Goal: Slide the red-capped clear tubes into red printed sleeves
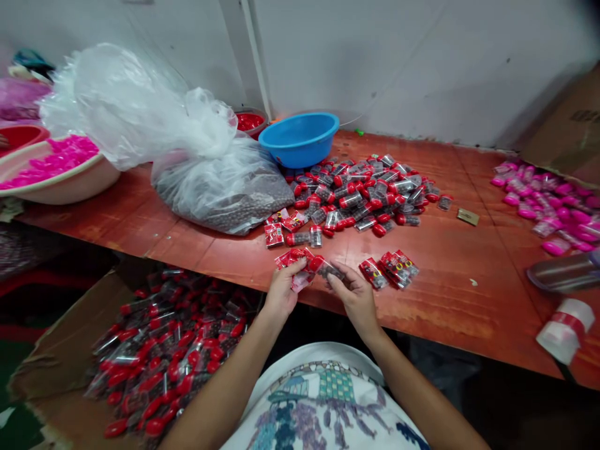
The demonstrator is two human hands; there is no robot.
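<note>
At the table's front edge, my left hand is closed on red printed plastic packets. My right hand grips a small clear bottle with a red cap and dark contents. Its red end touches or overlaps the packets; I cannot tell whether it is inside one. Just beyond my hands lie more red packets and a pair of loose bottles. Beside my right hand rest a few flat red packets with dark contents. Behind them spreads a large pile of red-capped bottles.
A blue basin stands behind the pile, next to a clear bag of dark pellets. Below left, a cardboard box holds many red-capped bottles. Pink bottles and a tape roll are at right. A cream basin holds pink pieces.
</note>
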